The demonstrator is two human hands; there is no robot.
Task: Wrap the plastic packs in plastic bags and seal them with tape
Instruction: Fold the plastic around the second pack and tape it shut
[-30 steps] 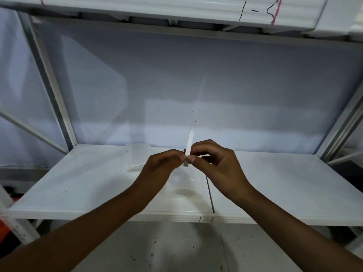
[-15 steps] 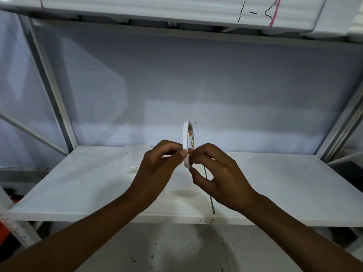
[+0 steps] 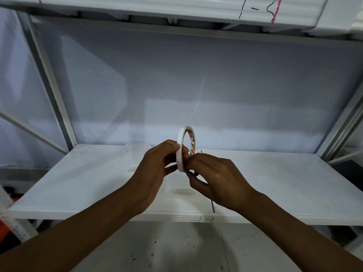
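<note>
Mostly one big thing: white shelf board [image 3: 78, 183], wide and flat, front edge facing the camera with "1-4" handwritten on that edge [image 3: 206, 219]. A thin dark seam [image 3: 213, 205] ran front to back across the shelf board, right of its middle. Grey floor [image 3: 176, 250] showed below the shelf board's front edge. A pale back panel [image 3: 196, 85] closed off the shelf board's rear. Metal uprights stood at the shelf board's rear left corner [image 3: 53, 85] and rear right corner [image 3: 343, 130]. An upper shelf [image 3: 176, 8] hung well above the shelf board, leaving tall open room between. The shelf board's left and right stretches lay bare.

A clear plastic pack [image 3: 135, 156] lay flat toward the shelf board's rear, left of centre; contents could not be told. A glossy clear item [image 3: 182, 190] lay near the shelf board's front centre, under the hands; pack or bag, could not tell.

Left hand [image 3: 157, 167] was above the shelf board's middle, thumb and fingers pinched on the tape roll [image 3: 180, 152]. The roll stood upright, edge-on to the camera, off the shelf board. Right hand [image 3: 216, 177] was curled, fingertips pinching the roll's lower right side.
</note>
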